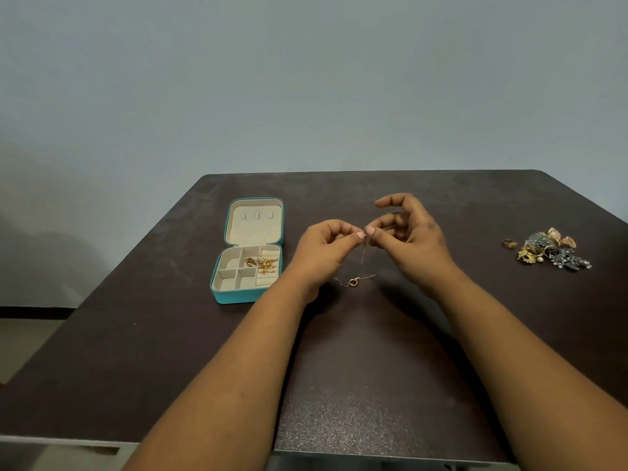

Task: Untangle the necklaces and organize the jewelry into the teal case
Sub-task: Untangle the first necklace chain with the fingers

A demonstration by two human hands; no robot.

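Above the middle of the dark brown tabletop (339,368), the left hand (326,249) and right hand (407,232) each hold a pinching grip on a thin gold chain necklace (356,279) whose clasp end trails on the surface. Tease gently; pulling would likely tighten knots. The open teal case (249,253) sits toward the left edge, a heap of mixed jewelry (550,251) near the right edge.

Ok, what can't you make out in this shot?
Head view only:
- Thin chain: too fine to trace, so knots cannot be judged; left hand and right hand pinch it.
- Jewelry pile: pieces overlap, no count.
- Teal case: gold contents too small to identify.
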